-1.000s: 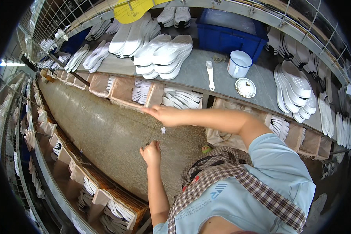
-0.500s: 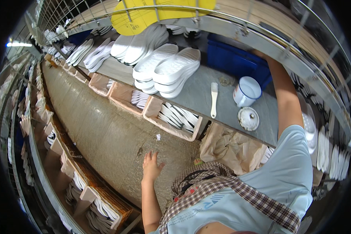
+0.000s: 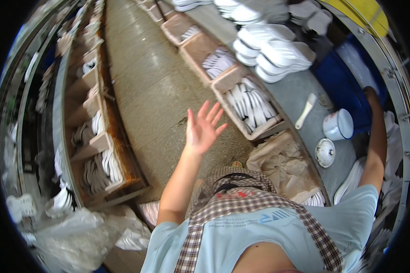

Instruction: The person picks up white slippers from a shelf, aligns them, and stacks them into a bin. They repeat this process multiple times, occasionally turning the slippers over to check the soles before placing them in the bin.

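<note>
My left hand (image 3: pixel 204 127) is lifted above the speckled grey belt (image 3: pixel 146 82), palm open and fingers spread, holding nothing. My right arm stretches far to the right, and my right hand (image 3: pixel 371 94) lies at the edge of a blue crate (image 3: pixel 346 75). That hand is dark and partly hidden, so its grip is unclear. Between the arms stands a tray of white insoles (image 3: pixel 250 107). Stacks of white shoe soles (image 3: pixel 278 52) lie behind it.
A white mug (image 3: pixel 338 125), its lid (image 3: pixel 325 152) and a white brush (image 3: pixel 305 111) lie on the grey bench. A box lined with crumpled paper (image 3: pixel 284 164) sits close to me. Wooden compartments with soles (image 3: pixel 98 159) line the belt's left side. Plastic bags (image 3: pixel 77 236) fill the lower left.
The view has swung left and down. My left hand has risen off the belt and spread open. My right arm stays stretched to the right, near the blue crate.
</note>
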### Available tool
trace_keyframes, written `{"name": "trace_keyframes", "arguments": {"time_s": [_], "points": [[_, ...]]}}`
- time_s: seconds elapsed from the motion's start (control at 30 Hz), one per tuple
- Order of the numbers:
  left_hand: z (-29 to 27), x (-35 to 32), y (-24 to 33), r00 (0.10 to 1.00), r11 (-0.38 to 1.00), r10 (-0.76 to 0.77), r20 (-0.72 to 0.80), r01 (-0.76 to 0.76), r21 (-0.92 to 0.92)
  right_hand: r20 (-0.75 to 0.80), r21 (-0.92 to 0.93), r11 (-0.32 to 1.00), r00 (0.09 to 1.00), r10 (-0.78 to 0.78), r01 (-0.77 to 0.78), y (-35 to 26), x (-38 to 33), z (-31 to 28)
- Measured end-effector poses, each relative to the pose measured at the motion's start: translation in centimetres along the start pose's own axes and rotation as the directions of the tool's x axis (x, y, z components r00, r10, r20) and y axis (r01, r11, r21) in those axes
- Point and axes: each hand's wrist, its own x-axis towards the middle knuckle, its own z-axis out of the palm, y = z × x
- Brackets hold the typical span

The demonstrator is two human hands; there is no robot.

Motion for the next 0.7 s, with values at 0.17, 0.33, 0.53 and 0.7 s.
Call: {"name": "trace_keyframes", "arguments": {"time_s": [0.17,0.33,0.53,0.7], "points": [[1.3,-2.1,2.6,0.998,0.963,0.068,0.018,-0.061,-0.261,-0.620,-0.258,0.882,0.632,-0.465,0.395,-17.0,-8.8,-4.6],[-1.0,-5.4,5.1,0.991,0.937,0.128,0.046,-0.106,-0.332,-0.374,0.353,0.387,0.508,-0.776,0.852,-44.5,-23.3,2.7],[-7.5,-12.3,11.1,0.939,0.917,0.284,-0.193,-0.325,-0.230,-0.383,0.458,-0.176,0.015,-0.924,0.871,-68.5,-35.8,14.0],[-12.7,-23.6,18.3,0.850,0.926,0.364,-0.381,-0.375,0.047,0.449,-0.069,0.467,0.445,-0.775,0.882,-77.9,-30.8,17.9]]}}
